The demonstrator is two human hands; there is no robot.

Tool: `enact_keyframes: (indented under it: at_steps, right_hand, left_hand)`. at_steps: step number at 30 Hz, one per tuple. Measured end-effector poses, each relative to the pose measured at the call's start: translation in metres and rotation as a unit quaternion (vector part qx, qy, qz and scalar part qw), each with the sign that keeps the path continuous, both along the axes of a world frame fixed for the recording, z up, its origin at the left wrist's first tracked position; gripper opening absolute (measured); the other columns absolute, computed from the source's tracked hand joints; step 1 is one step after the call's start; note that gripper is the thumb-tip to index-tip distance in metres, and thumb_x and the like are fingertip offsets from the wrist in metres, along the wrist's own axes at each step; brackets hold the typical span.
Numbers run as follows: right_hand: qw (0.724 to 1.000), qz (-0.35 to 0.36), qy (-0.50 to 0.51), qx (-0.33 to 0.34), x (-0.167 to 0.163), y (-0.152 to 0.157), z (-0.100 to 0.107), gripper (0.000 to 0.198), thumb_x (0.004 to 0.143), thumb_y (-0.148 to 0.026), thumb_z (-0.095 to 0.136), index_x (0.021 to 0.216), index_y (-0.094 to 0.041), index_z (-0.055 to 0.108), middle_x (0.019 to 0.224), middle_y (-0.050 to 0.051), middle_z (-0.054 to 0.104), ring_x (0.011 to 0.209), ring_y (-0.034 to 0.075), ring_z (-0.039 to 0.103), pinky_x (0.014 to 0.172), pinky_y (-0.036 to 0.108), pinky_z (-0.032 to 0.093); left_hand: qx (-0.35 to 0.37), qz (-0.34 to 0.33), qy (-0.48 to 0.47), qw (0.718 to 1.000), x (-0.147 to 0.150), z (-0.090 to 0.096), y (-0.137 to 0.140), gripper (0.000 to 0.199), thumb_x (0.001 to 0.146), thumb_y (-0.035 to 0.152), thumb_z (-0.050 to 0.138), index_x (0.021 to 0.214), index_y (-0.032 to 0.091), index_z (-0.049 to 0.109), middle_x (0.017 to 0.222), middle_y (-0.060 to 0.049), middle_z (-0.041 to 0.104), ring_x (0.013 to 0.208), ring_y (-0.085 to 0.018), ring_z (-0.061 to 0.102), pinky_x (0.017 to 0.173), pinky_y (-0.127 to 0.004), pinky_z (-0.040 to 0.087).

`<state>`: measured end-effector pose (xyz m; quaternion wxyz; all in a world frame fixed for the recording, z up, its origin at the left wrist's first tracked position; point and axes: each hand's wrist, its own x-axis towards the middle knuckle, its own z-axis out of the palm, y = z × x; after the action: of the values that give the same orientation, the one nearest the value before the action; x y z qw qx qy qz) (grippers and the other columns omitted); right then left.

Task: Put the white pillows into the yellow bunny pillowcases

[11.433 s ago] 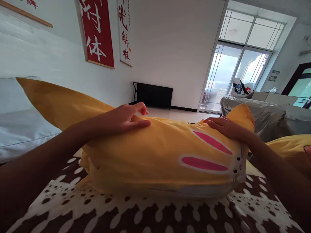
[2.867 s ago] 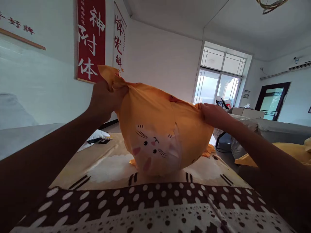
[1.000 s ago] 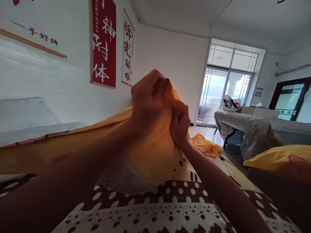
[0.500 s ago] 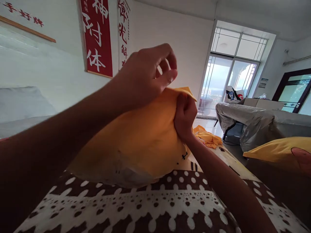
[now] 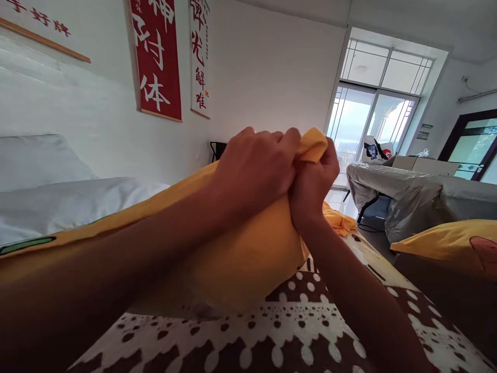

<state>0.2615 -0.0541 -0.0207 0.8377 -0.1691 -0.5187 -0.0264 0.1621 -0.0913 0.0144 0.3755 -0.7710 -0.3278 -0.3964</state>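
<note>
Two hands work a bunched corner of cloth in a white-walled room. The left hand (image 5: pixel 258 166), near the center of the frame, is curled closed over the upper edge of a yellow pillow (image 5: pixel 252 264), its fingertips hidden; the right hand (image 5: pixel 312 189), just beside and touching it, is clenched around the same cloth, with a folded corner (image 5: pixel 312 145) poking up between the two. The pillow spans the middle of the frame and runs off toward the left edge, bulging below the wrists over a brown-and-white blanket (image 5: pixel 252 326); whether it rests there or hangs just above is hard to tell. The handling looks to be midway: the cloth is gathered and firmly gripped, while the pillow is not yet released, laid flat or smoothed. The far end, partly behind the left forearm, shows too little to say whether anything there is finished. A rumpled orange cloth (image 5: pixel 339 220) lies right of center, beyond the right wrist, and a second yellow pillow (image 5: pixel 435 243) sits at the right edge; neither is in hand. A red scroll (image 5: pixel 159 57) hangs at upper left.
</note>
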Motion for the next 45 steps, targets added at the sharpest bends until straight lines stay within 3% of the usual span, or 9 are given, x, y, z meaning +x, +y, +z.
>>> enact_keyframes:
  at_steps: [5, 9, 15, 19, 28, 35, 38, 41, 45]
  right_hand:
    - [0.996, -0.044, 0.023, 0.074, 0.0, -0.007, -0.002, 0.011, 0.09, -0.023, 0.038, 0.08, -0.022, 0.043, 0.074, -0.003, 0.038, 0.073, 0.008, 0.05, 0.065, 0.023, 0.042]
    - [0.995, -0.093, 0.028, 0.038, 0.005, -0.003, -0.003, 0.021, 0.094, -0.031, 0.032, 0.081, -0.022, 0.046, 0.077, -0.002, 0.042, 0.082, 0.012, 0.053, 0.071, 0.028, 0.044]
    - [0.984, -0.163, -0.068, -0.001, 0.001, -0.026, -0.018, 0.017, 0.086, -0.025, 0.049, 0.102, -0.024, 0.05, 0.107, 0.004, 0.049, 0.106, 0.021, 0.049, 0.082, 0.04, 0.044]
    - [0.978, -0.113, -0.169, -0.045, -0.016, -0.033, -0.028, 0.011, 0.088, -0.02, 0.045, 0.096, -0.024, 0.051, 0.096, 0.003, 0.053, 0.095, 0.017, 0.054, 0.079, 0.037, 0.047]
    - [0.981, -0.151, -0.12, -0.001, -0.031, -0.013, -0.026, 0.034, 0.083, -0.02, 0.052, 0.114, -0.024, 0.041, 0.117, 0.007, 0.048, 0.114, 0.02, 0.048, 0.091, 0.036, 0.044]
    - [0.978, -0.163, -0.128, -0.028, -0.023, -0.001, -0.031, 0.015, 0.088, -0.025, 0.044, 0.102, -0.025, 0.047, 0.093, 0.002, 0.056, 0.092, 0.017, 0.055, 0.08, 0.033, 0.047]
    - [0.985, -0.142, -0.095, -0.039, -0.013, 0.008, -0.032, 0.012, 0.09, -0.027, 0.039, 0.097, -0.023, 0.047, 0.083, 0.001, 0.049, 0.082, 0.015, 0.053, 0.073, 0.032, 0.046]
    - [0.991, -0.103, -0.077, -0.044, -0.005, 0.011, -0.03, 0.016, 0.091, -0.033, 0.038, 0.1, -0.024, 0.047, 0.085, 0.001, 0.046, 0.087, 0.016, 0.052, 0.075, 0.034, 0.045]
    - [0.992, -0.102, -0.069, -0.033, -0.002, 0.008, -0.027, 0.016, 0.092, -0.032, 0.036, 0.098, -0.024, 0.048, 0.09, 0.002, 0.045, 0.094, 0.016, 0.051, 0.08, 0.035, 0.044]
  left_hand:
    - [0.004, -0.024, -0.064, 0.998, 0.002, -0.005, 0.004, 0.03, 0.089, 0.042, 0.037, 0.095, 0.019, 0.056, 0.065, -0.002, 0.055, 0.067, -0.018, 0.057, 0.066, -0.029, 0.038]
    - [-0.05, -0.056, -0.099, 0.992, -0.004, -0.002, 0.02, 0.044, 0.082, 0.059, 0.044, 0.066, 0.018, 0.054, 0.05, 0.0, 0.04, 0.056, -0.014, 0.046, 0.057, -0.028, 0.032]
    - [-0.145, -0.142, -0.206, 0.957, -0.018, 0.005, 0.04, 0.047, 0.08, 0.039, 0.051, 0.044, 0.019, 0.029, 0.046, 0.004, 0.018, 0.051, -0.008, 0.024, 0.052, -0.028, 0.022]
    - [-0.209, -0.151, -0.234, 0.937, -0.02, 0.01, 0.037, 0.049, 0.078, 0.038, 0.053, 0.045, 0.019, 0.023, 0.049, 0.003, 0.021, 0.051, -0.006, 0.021, 0.048, -0.027, 0.018]
    - [-0.032, -0.214, -0.292, 0.931, -0.012, 0.013, 0.016, 0.056, 0.075, 0.032, 0.061, 0.042, 0.017, 0.018, 0.053, 0.002, 0.015, 0.052, -0.007, 0.017, 0.048, -0.028, 0.013]
    - [-0.16, -0.202, -0.185, 0.948, -0.014, 0.021, -0.007, 0.05, 0.079, 0.034, 0.058, 0.038, 0.014, 0.036, 0.046, 0.005, 0.019, 0.045, -0.001, 0.021, 0.046, -0.024, 0.016]
    - [-0.232, -0.259, -0.166, 0.923, -0.022, 0.027, -0.018, 0.041, 0.085, 0.038, 0.047, 0.055, 0.013, 0.058, 0.042, 0.006, 0.042, 0.036, -0.002, 0.04, 0.043, -0.019, 0.029]
    - [-0.213, -0.175, -0.142, 0.951, -0.035, 0.035, -0.012, 0.017, 0.077, 0.029, 0.058, 0.08, 0.016, 0.069, 0.056, 0.005, 0.059, 0.049, -0.009, 0.056, 0.05, -0.022, 0.04]
    - [-0.223, -0.046, 0.02, 0.974, -0.046, 0.041, 0.012, 0.031, 0.061, 0.045, 0.069, 0.082, 0.021, 0.073, 0.068, 0.004, 0.065, 0.058, -0.009, 0.054, 0.057, -0.021, 0.036]
